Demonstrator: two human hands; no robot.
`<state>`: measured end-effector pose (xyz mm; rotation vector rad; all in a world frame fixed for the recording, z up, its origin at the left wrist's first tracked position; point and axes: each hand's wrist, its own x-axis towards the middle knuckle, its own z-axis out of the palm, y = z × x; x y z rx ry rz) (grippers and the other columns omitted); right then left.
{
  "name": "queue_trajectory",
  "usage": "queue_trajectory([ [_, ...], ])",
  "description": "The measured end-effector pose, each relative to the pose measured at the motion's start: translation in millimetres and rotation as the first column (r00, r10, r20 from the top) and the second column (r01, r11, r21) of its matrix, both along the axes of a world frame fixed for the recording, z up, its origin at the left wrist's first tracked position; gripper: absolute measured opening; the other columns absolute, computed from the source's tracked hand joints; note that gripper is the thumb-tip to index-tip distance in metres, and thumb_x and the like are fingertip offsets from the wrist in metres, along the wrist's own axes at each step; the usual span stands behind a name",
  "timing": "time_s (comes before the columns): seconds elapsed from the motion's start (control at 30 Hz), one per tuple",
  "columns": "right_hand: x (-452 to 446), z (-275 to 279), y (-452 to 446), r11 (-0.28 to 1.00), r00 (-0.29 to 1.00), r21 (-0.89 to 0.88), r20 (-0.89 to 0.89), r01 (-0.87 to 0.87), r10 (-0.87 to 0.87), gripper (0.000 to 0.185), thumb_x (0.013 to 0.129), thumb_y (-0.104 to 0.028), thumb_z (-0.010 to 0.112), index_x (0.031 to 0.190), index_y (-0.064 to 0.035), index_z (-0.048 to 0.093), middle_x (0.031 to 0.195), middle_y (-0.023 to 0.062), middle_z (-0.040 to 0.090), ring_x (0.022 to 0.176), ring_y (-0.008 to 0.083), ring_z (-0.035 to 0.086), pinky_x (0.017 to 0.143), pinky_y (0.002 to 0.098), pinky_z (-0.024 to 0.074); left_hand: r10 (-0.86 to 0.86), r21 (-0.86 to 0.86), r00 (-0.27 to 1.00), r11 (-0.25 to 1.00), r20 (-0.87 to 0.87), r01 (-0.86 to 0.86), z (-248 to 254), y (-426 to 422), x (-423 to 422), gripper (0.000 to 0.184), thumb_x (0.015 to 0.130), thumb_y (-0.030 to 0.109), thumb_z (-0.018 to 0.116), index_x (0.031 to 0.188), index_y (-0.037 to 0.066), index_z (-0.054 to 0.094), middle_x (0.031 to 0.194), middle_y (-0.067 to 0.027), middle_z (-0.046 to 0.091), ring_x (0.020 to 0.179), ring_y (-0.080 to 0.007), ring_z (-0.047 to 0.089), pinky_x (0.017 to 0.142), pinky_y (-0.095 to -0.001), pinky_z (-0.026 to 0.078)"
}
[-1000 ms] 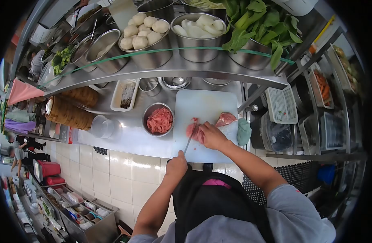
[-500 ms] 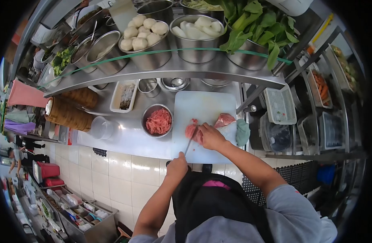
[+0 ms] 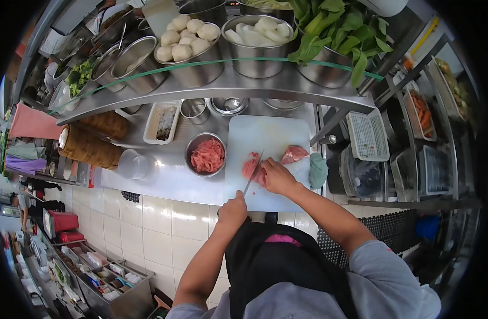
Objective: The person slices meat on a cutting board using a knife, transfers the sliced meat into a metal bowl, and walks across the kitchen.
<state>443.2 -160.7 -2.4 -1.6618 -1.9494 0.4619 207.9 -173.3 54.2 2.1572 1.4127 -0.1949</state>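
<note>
My left hand (image 3: 232, 211) is closed round the handle of a knife (image 3: 249, 182), whose blade points away from me over the white cutting board (image 3: 268, 130). My right hand (image 3: 278, 177) presses with bent fingers on a piece of raw meat (image 3: 260, 177), just right of the blade. Cut meat (image 3: 249, 166) lies against the blade's left side. A larger chunk of meat (image 3: 294, 154) rests on the board beyond my right hand. Left of the board stands a metal bowl (image 3: 187, 159) with sliced red meat (image 3: 207, 156) in it.
A green cloth (image 3: 318, 171) lies at the board's right edge. A clear round container (image 3: 133, 164) and bamboo steamers (image 3: 92, 147) stand to the left. Above the counter, a metal shelf (image 3: 212, 90) holds pots of vegetables and white balls. Another person (image 3: 24, 204) is far left.
My left hand has moved slightly forward with the knife, and the blade now reaches further up the board. My right hand stays on the meat.
</note>
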Motion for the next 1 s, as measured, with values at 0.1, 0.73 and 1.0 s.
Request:
queue_trajectory([
  [0.1, -2, 2, -1, 1.000, 1.000, 0.010, -0.027, 0.006, -0.006, 0.025, 0.084, -0.008, 0.066, 0.104, 0.0050, 0.057, 0.102, 0.0256, 0.059, 0.093, 0.0454, 0.064, 0.081, 0.0514, 0.0549, -0.011, -0.040, 1.000, 0.999, -0.018, 0.010, 9, -15, -7, 0.018, 0.105, 0.017, 0.050, 0.110, 0.000, 0.051, 0.086, -0.0354, 0.072, 0.087, -0.0543, 0.073, 0.080, -0.0649, 0.058],
  [0.73, -2, -4, -5, 0.995, 0.999, -0.087, -0.021, 0.041, -0.043, 0.042, 0.084, -0.005, 0.068, 0.123, 0.0038, 0.055, 0.118, 0.0257, 0.055, 0.111, 0.0461, 0.061, 0.095, 0.0506, 0.0545, 0.039, 0.002, 0.999, 0.999, 0.037, -0.039, -49, -22, 7, 0.017, 0.104, 0.014, 0.050, 0.112, -0.001, 0.051, 0.085, -0.0344, 0.072, 0.084, -0.0551, 0.073, 0.076, -0.0636, 0.059],
  [1.0, 2, -4, -8, 0.993, 0.996, -0.092, -0.044, 0.077, -0.081, 0.033, 0.085, -0.009, 0.069, 0.113, 0.0037, 0.056, 0.114, 0.0253, 0.056, 0.105, 0.0452, 0.063, 0.092, 0.0503, 0.0560, -0.019, -0.014, 1.000, 1.000, -0.018, 0.019, -8, 2, 7, 0.015, 0.101, 0.010, 0.050, 0.111, -0.001, 0.050, 0.090, -0.0349, 0.073, 0.088, -0.0540, 0.074, 0.079, -0.0618, 0.060],
])
